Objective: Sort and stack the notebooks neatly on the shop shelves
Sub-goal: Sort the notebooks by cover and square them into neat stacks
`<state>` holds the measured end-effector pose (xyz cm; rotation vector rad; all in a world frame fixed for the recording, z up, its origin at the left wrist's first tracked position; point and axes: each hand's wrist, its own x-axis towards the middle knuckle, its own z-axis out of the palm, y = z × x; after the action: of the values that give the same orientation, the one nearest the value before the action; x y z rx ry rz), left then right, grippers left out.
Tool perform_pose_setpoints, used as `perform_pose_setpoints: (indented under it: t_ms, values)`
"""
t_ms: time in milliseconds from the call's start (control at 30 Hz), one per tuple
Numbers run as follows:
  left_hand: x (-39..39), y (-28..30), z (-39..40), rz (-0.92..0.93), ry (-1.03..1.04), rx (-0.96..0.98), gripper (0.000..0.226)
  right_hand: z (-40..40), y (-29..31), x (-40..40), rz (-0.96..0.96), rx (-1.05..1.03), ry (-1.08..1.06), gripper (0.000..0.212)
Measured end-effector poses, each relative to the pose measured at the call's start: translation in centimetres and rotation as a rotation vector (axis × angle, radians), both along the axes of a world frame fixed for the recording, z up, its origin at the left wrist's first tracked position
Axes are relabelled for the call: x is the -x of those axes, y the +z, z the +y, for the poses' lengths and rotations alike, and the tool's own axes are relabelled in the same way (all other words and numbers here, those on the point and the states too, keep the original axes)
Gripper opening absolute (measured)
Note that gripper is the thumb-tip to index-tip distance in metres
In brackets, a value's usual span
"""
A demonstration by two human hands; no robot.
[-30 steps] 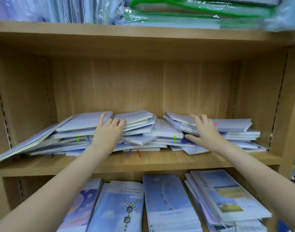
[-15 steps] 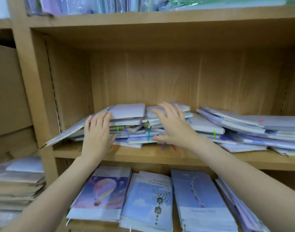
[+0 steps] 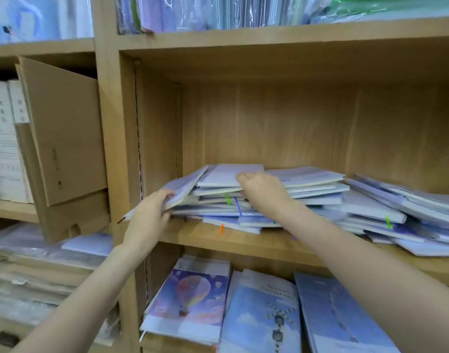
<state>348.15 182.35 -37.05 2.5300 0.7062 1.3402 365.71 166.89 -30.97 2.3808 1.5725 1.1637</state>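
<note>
A: We see the left hand at about eight o'clock of the pile, its grip closed on the tilted notebook that leans off the left end, thumb on top and fingers curled under its edge.

B: And the right hand sits on the heap at its centre. We see its fingers bent down over the front edges of the upper notebooks, gripping them; the fingertips themselves are hidden from us.

A: The messy pile of notebooks lies on the middle shelf, slumping away toward three o'clock, where more of them fan out flat.

B: We spot coloured ribbon markers poking from the pile: a green ribbon and a blue ribbon just left of the right wrist, an orange ribbon hanging at the shelf's front lip.

A: Down at six o'clock, on the shelf below, we have the balloon-cover notebook beside the cloud-cover notebook.

B: At nine o'clock, in the next bay, a cardboard box stands tilted. Up at twelve o'clock, plastic-wrapped packs line the top shelf.
</note>
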Motion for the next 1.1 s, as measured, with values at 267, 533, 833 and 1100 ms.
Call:
perform_pose_setpoints:
  t_ms: [267,533,833,1100]
  values:
    - [1.0,2.6,0.4,-0.294,0.008,0.107,0.018,0.2,2.9,0.9,0.195,0.162,-0.004,0.029]
    - [3.7,3.6,-3.3,-0.597,-0.116,0.307,0.022,-1.4,2.6,3.6,-0.002,0.049,-0.042,0.018]
    - [1.3,5.0,-2.8,-0.603,-0.101,0.163,0.029,-10.3,7.5,-2.2,-0.174,-0.491,-0.083,0.041]
    - [-4.0,3.2,-0.3,-0.161,-0.174,-0.033,0.032,-11.4,5.0,-5.3,0.341,-0.055,-0.193,0.033]
